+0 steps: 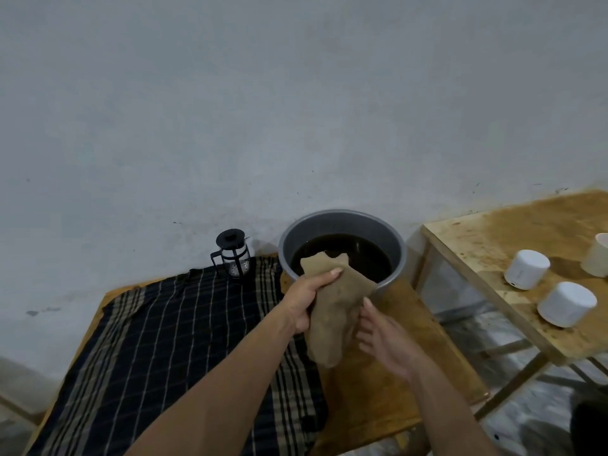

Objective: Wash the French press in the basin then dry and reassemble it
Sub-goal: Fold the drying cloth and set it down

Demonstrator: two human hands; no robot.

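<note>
Your left hand (306,301) grips the brown cloth (335,311); right hand (385,337) spread beside it; basin (342,222) beyond, French press (233,255) further left.

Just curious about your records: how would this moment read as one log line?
left hand: holds brown cloth | right hand: open, beside cloth | French press: assembled on checked cloth | basin: dark water

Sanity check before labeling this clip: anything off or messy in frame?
The basin overhangs the table's right edge and holds very dark liquid. The side table is heavily stained. The French press stands upright, assembled. The left hand grips a brown cloth.
</note>
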